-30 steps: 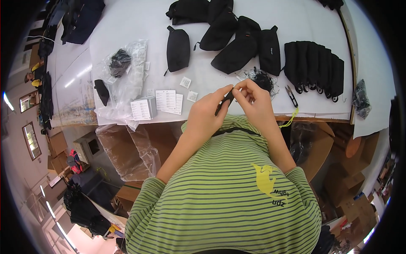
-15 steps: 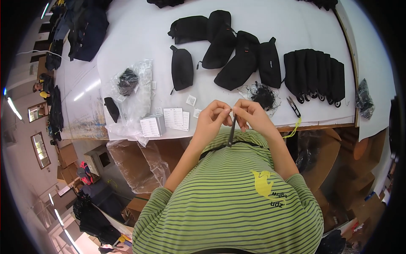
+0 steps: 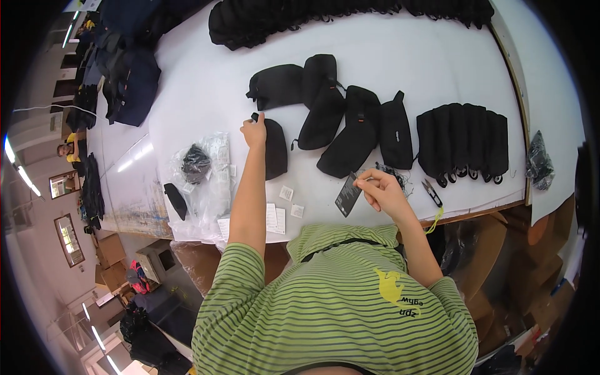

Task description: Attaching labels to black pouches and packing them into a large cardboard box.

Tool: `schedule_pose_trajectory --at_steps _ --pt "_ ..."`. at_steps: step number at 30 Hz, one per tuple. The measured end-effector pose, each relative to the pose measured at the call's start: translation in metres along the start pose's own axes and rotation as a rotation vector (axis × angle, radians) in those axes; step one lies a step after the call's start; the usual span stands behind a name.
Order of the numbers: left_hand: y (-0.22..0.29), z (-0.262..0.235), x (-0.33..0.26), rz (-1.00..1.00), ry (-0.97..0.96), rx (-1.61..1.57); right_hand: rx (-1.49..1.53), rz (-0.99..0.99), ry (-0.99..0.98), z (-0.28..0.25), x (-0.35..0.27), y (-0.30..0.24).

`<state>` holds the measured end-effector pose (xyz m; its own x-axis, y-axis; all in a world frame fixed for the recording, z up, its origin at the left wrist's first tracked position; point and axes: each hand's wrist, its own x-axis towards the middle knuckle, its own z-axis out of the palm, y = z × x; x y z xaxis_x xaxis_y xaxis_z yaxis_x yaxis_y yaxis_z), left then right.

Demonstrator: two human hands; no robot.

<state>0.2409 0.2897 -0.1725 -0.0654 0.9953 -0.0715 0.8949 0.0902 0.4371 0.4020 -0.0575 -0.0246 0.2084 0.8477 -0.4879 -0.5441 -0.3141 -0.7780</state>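
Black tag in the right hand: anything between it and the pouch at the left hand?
Nothing visible stands between the black tag and the black pouch; white tabletop shows there. Two small white labels lie flat nearby.

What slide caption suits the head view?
Left hand at a black pouch, right hand holding a dark card over the white tabletop.

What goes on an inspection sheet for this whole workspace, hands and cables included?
Surface: white table, stained toward the left.
Job's things: black pouches, some scattered, others lined up at right; dark tag.
Clutter: clear plastic bag, thread tangle, snips, white labels.
Left hand: at a pouch's upper end; grip unclear.
Right hand: pinching the dark tag.
Cables: thin white cord, far left.
Surroundings: cardboard boxes, windows, another person at far left.
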Motion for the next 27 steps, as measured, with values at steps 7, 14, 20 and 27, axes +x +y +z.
schedule_pose_trajectory --at_steps 7,14,20,27 --pt "0.03 -0.049 -0.053 0.346 -0.407 -0.459 -0.092 0.007 0.048 -0.005 -0.006 -0.002" --pt "0.017 -0.166 -0.23 0.71 -0.461 -0.414 -0.523 -0.167 0.043 0.03 -0.005 0.014" --pt "-0.026 -0.181 -0.289 0.248 -0.404 -0.488 -0.766 -0.288 -0.088 0.063 -0.019 0.034" --pt "-0.047 -0.188 -0.31 0.109 -0.494 -0.724 -0.958 -0.533 -0.101 0.08 -0.051 0.051"
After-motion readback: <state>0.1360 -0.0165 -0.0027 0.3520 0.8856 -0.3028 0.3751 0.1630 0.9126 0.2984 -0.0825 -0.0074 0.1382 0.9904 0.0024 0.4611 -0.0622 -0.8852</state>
